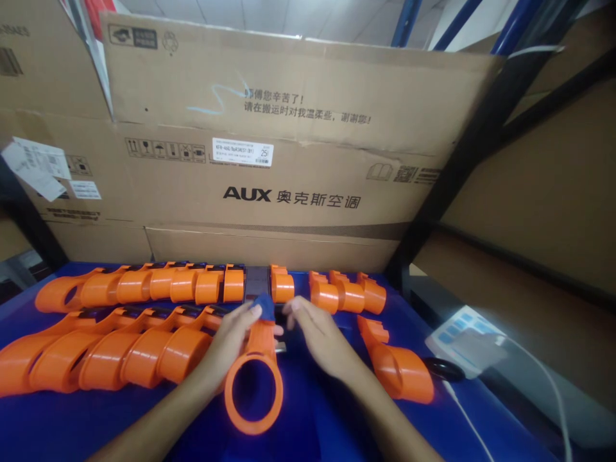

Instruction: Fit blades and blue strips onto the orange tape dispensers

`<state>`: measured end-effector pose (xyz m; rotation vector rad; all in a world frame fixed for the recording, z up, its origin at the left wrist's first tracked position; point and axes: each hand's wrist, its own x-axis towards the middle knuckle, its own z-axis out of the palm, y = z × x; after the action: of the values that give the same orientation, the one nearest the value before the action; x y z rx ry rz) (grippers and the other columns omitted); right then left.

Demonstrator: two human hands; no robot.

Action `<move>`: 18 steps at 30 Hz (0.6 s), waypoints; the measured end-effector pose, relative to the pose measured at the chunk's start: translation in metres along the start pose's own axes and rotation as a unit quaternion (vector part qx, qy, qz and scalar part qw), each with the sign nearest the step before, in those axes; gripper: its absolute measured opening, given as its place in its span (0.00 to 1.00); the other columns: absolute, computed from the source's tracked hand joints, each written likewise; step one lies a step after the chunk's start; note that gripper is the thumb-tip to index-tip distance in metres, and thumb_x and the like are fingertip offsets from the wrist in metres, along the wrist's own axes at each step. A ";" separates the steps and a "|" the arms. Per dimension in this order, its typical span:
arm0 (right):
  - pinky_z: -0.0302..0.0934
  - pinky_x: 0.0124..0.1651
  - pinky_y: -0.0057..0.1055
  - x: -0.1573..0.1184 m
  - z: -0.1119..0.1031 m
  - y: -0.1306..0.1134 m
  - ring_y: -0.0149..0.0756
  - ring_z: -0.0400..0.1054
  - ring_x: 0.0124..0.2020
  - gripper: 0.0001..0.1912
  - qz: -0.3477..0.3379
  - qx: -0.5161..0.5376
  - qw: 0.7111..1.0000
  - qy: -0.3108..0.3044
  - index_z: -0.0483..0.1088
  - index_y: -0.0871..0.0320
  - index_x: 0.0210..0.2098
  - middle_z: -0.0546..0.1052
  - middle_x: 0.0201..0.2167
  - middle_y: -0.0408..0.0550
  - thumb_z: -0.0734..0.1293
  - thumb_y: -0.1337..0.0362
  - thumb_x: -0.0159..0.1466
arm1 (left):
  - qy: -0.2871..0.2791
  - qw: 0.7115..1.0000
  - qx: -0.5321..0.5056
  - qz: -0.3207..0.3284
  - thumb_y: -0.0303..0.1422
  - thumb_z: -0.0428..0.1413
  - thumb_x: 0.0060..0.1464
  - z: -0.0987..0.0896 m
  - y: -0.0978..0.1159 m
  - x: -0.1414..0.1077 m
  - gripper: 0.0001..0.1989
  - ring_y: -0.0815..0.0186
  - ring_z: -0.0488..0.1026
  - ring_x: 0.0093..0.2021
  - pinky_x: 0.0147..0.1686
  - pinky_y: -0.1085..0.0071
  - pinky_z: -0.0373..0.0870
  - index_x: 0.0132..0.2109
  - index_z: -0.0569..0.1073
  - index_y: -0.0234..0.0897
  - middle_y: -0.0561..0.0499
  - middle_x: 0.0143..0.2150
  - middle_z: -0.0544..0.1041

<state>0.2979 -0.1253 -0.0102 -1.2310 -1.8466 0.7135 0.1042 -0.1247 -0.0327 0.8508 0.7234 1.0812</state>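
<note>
My left hand (pixel 231 340) is closed around the upper part of an orange plastic ring holder (pixel 255 425), whose round opening hangs down toward me. Under my left thumb sits a small blue piece (pixel 265 308) at the holder's top; its kind is unclear. Close by on the right, my right hand (pixel 315 333) has its fingers curled together, and whatever they pinch is hidden. A small silvery metal piece (pixel 280 347) shows between the hands, beside the holder. Just beyond them stands a dark rectangular piece (pixel 257 282).
Two rows of similar orange holders (pixel 144 356) lie on the blue tabletop (pixel 298 423), with several more at back right (pixel 346 294). One orange holder (pixel 409 375) lies nearer on the right, beside a black oval object (pixel 445 368) and a white box with a cable (pixel 464 337). Cardboard (pixel 298 160) walls the back.
</note>
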 end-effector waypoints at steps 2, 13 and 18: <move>0.54 0.36 0.32 -0.002 -0.013 -0.003 0.37 0.67 0.32 0.12 0.001 -0.158 0.986 -0.051 0.67 0.55 0.31 0.73 0.28 0.44 0.60 0.60 0.71 | 0.005 0.999 -0.038 -0.031 0.52 0.61 0.54 -0.004 0.003 0.001 0.30 0.62 0.76 0.22 0.24 0.71 0.72 0.50 0.79 0.27 0.42 0.27 0.83; 0.45 0.32 0.31 -0.012 -0.024 -0.016 0.38 0.69 0.32 0.11 0.030 -0.312 0.925 -0.216 0.70 0.52 0.38 0.78 0.28 0.42 0.67 0.69 0.56 | 0.005 0.992 -0.108 -0.062 0.48 0.59 0.57 -0.005 0.009 0.002 0.28 0.63 0.77 0.24 0.26 0.71 0.70 0.55 0.78 0.29 0.41 0.37 0.85; 0.44 0.32 0.32 -0.014 -0.022 -0.014 0.39 0.67 0.32 0.11 0.028 -0.320 0.923 -0.211 0.69 0.52 0.37 0.77 0.29 0.43 0.67 0.70 0.54 | 0.001 0.993 -0.103 -0.060 0.49 0.60 0.56 -0.006 0.006 0.003 0.29 0.62 0.77 0.25 0.27 0.71 0.70 0.54 0.78 0.29 0.41 0.36 0.85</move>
<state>0.3125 -0.1424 0.0082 -1.6329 -2.5360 0.4278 0.0973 -0.1196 -0.0309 0.6226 0.6442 1.0291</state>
